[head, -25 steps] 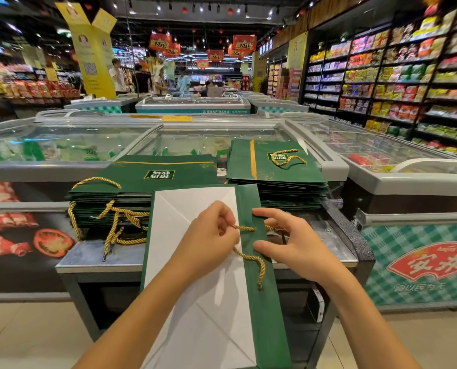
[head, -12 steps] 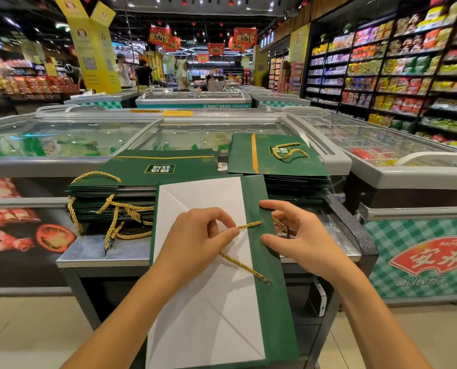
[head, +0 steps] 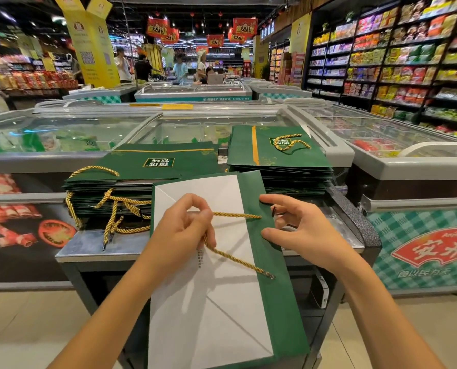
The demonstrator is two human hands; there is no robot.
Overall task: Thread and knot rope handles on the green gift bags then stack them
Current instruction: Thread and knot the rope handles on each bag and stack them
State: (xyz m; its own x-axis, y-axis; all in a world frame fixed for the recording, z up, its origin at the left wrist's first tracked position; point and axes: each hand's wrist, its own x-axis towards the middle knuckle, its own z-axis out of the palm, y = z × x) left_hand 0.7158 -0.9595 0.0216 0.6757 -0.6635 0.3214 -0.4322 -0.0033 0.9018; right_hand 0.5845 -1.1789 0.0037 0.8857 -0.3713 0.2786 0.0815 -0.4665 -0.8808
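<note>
Left hand (head: 184, 230): fingers clenched, pinching the gold rope (head: 235, 215) over the bag's white panel.
Right hand (head: 302, 230): forefinger and thumb spread on the bag's green edge strip. Whether the curled fingers between them grip the dark rope tip there, I cannot tell.
Gold rope: one length runs right to the green strip; the loose end trails near-right, its tip lying on the green.
Green gift bag (head: 272, 275): flat, far end on the desk (head: 89, 246), near end overhanging.
Left stack (head: 142, 166): roped bags, far-left on the desk.
Right stack (head: 280, 153): far-right, a rope loop on top.
</note>
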